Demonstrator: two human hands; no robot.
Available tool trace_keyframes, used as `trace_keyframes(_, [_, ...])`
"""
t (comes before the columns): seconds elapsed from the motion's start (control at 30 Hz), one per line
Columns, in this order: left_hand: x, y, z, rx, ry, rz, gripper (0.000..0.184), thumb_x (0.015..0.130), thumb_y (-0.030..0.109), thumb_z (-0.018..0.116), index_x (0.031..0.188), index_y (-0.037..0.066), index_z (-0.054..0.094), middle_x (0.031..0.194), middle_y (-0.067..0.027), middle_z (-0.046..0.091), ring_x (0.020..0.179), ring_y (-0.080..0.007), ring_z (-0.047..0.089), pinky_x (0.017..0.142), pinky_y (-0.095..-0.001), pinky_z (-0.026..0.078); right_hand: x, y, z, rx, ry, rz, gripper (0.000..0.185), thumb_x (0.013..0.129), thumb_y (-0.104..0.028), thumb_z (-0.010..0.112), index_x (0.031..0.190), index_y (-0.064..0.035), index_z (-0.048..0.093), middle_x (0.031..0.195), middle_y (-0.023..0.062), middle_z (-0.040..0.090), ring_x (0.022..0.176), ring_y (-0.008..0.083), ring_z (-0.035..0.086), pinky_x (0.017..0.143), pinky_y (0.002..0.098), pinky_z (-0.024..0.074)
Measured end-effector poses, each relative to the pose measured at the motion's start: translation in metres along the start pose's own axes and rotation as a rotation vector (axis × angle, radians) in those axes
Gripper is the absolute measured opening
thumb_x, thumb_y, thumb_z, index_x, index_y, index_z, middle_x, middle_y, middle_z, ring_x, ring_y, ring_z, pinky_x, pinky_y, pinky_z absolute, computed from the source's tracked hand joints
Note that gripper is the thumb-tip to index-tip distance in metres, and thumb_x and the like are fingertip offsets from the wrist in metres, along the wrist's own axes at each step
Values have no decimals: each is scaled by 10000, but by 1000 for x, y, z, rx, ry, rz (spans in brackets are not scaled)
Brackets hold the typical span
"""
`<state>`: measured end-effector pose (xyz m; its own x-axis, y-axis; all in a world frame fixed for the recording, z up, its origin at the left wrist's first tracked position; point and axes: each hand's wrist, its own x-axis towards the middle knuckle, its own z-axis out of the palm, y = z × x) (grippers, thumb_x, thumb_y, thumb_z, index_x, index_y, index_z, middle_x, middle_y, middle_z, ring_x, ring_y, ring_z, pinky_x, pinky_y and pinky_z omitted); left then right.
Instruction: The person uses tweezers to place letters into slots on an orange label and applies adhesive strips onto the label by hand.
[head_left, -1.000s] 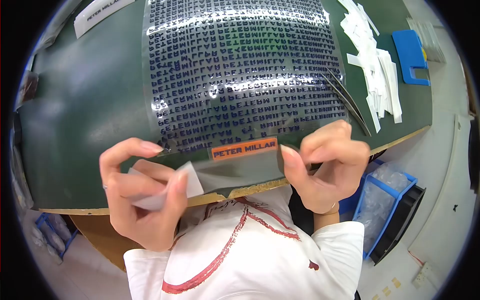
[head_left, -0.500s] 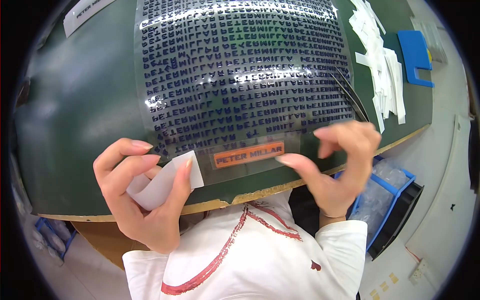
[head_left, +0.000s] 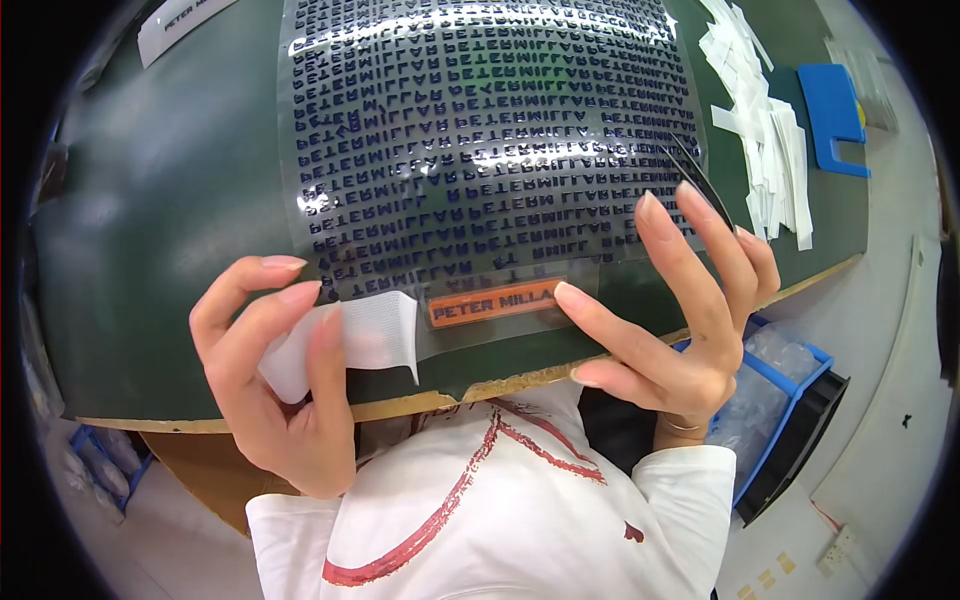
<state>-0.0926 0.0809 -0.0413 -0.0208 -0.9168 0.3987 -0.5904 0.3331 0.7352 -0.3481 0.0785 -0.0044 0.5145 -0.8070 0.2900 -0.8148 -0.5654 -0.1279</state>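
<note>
My left hand (head_left: pixel 270 375) pinches a small white, finely textured piece of cloth-like material (head_left: pixel 378 332) between thumb and fingers near the table's front edge. Just right of it lies an orange label (head_left: pixel 488 305) with dark "PETER MILLAR" lettering, on a clear strip. With spread fingers, my right hand (head_left: pixel 685 330) has its index fingertip at the label's right end, covering the last letters. Beyond both hands lies a large clear film sheet (head_left: pixel 440 205) with rows of dark, mirrored lettering. Black tweezers (head_left: pixel 703 182) rest at its right edge, close to my raised right fingers.
A heap of white strips (head_left: pixel 770 150) lies on the right of the green table (head_left: pixel 160 240), with a blue plastic piece (head_left: pixel 832 118) beyond. At the far left is a printed white strip (head_left: pixel 180 30). A blue-framed bin (head_left: pixel 775 370) stands below the right edge.
My right hand has changed from a curled shape to spread fingers, its index fingertip now over the label's end. The white piece in my left hand has turned flatter and shifted slightly right.
</note>
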Motion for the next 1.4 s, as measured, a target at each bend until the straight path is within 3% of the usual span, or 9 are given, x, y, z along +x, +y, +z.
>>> trace_keyframes(0.37, [7, 20, -1, 189, -74, 87, 92, 788, 34, 658, 791, 66, 571, 1375, -197, 401, 1228, -333, 421, 1037, -455, 312, 30, 17, 16, 159, 1, 91, 384, 670, -425, 789, 731, -134, 546, 1426, 192, 476, 1374, 378, 368, 1096, 415, 208])
trace_keyframes(0.67, [2, 21, 4, 290, -86, 86, 159, 792, 38, 633, 714, 71, 499, 1361, -243, 385, 1244, -335, 391, 1002, -430, 317, 27, 10, 18, 203, 2, 69, 303, 657, -143, 817, 706, -135, 518, 1382, 139, 529, 1346, 342, 412, 1058, 386, 246])
trace_keyframes(0.73, [-1, 19, 5, 272, 12, 78, 172, 645, 79, 688, 639, 86, 517, 1259, -256, 419, 1105, -352, 466, 833, -400, 369, 26, 5, 17, 180, 3, 87, 300, 663, -120, 812, 703, -134, 515, 1364, 128, 547, 1334, 333, 429, 1046, 380, 256])
trace_keyframes(0.8, [-1, 19, 4, 263, 61, 75, 193, 572, 100, 716, 601, 94, 525, 1208, -262, 436, 1035, -360, 503, 749, -385, 395, 24, 2, 18, 154, 19, 121, 305, 668, -133, 815, 705, -134, 512, 1283, 98, 591, 1277, 318, 472, 1024, 376, 273])
trace_keyframes(1.0, [8, 22, 4, 118, 174, 363, 171, 721, 107, 685, 717, 91, 514, 1059, -205, 518, 908, -312, 542, 717, -363, 393, 18, 5, 8, 189, 76, 161, 330, 656, -163, 834, 718, -124, 512, 1084, 90, 631, 1092, 273, 558, 923, 364, 356])
trace_keyframes(1.07, [8, 23, 4, 34, 241, 473, 168, 753, 114, 679, 756, 89, 513, 982, -183, 565, 860, -285, 560, 725, -362, 397, 6, 7, -5, 561, 205, 171, 368, 647, -164, 859, 789, -99, 526, 944, 94, 608, 835, 207, 593, 727, 308, 428])
trace_keyframes(1.23, [-6, 43, 9, -377, 15, 40, 62, 868, 55, 556, 810, 31, 562, 802, -90, 582, 668, -184, 557, 880, -437, 398, -11, 20, -19, 1019, 125, 108, 417, 685, -120, 856, 918, -71, 514, 838, 78, 588, 627, 132, 540, 550, 232, 383])
trace_keyframes(1.3, [-11, 50, 11, -540, -81, -141, 113, 913, 31, 507, 831, 8, 581, 730, -53, 589, 591, -143, 556, 942, -467, 398, -9, 8, -16, 964, 142, 354, 439, 711, -53, 827, 995, -60, 492, 775, 50, 573, 570, 99, 500, 515, 205, 353])
trace_keyframes(1.4, [5, 63, -14, -37, -403, -175, 132, 834, 6, 621, 955, 0, 570, 672, -48, 653, 663, -193, 649, 971, -446, 421, -10, 10, -10, 899, 92, 407, 454, 731, 4, 795, 1051, -51, 477, 723, 26, 556, 542, 76, 475, 496, 194, 339])
